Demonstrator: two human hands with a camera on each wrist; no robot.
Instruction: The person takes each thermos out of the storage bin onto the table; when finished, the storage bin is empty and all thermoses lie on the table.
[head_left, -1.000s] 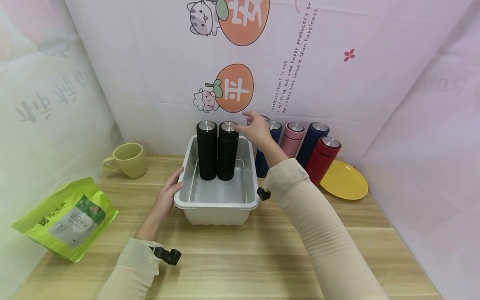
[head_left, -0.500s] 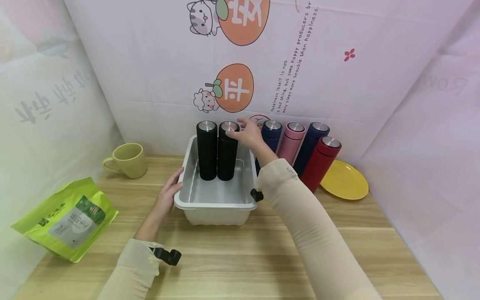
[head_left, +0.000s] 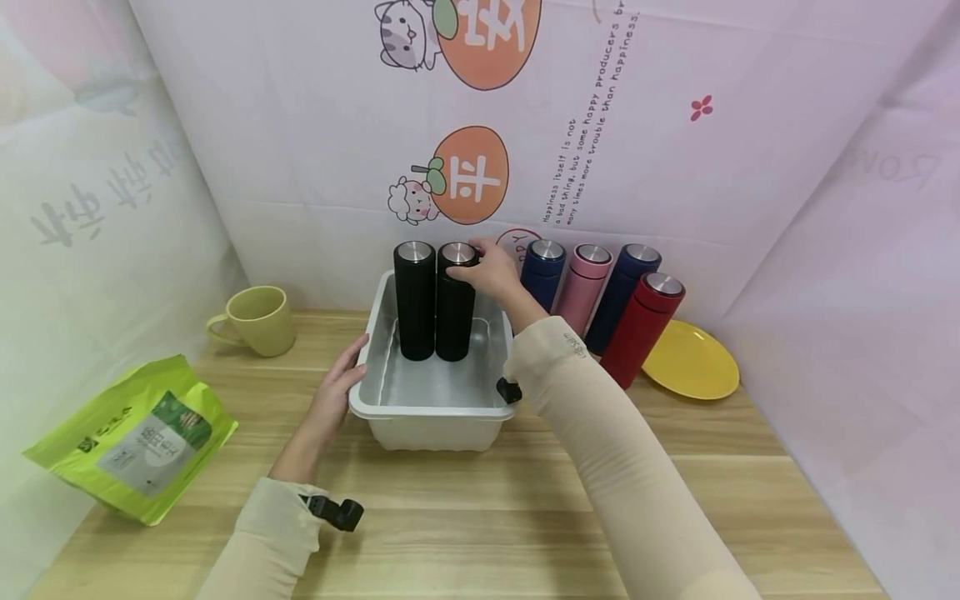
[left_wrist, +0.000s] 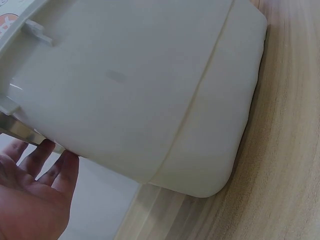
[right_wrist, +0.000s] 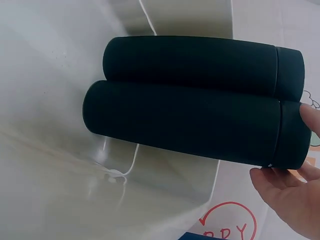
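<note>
Two black thermoses stand side by side inside a grey-white plastic basin (head_left: 431, 411), their steel-topped caps above its rim. My right hand (head_left: 495, 273) grips the cap end of the right-hand black thermos (head_left: 453, 321), thumb on the near side and fingers around the far side. The right wrist view shows thumb and fingers (right_wrist: 282, 195) on opposite sides of that cap. Against it leans the other black thermos (right_wrist: 190, 65). My left hand (head_left: 330, 400) rests at the basin's left rim; in the left wrist view its extended fingertips touch the edge of the basin wall (left_wrist: 135, 90).
Right of the basin stand a blue thermos (head_left: 543, 275), a pink thermos (head_left: 581, 292), a second blue thermos (head_left: 622, 283) and a red thermos (head_left: 643, 329). A yellow plate (head_left: 690, 362) lies behind them. At left are a yellow-green mug (head_left: 266, 325) and a green pouch (head_left: 142, 442).
My right hand has moved left from beside the right-hand black thermos and closed on its cap. My left hand and the basin have stayed in place.
</note>
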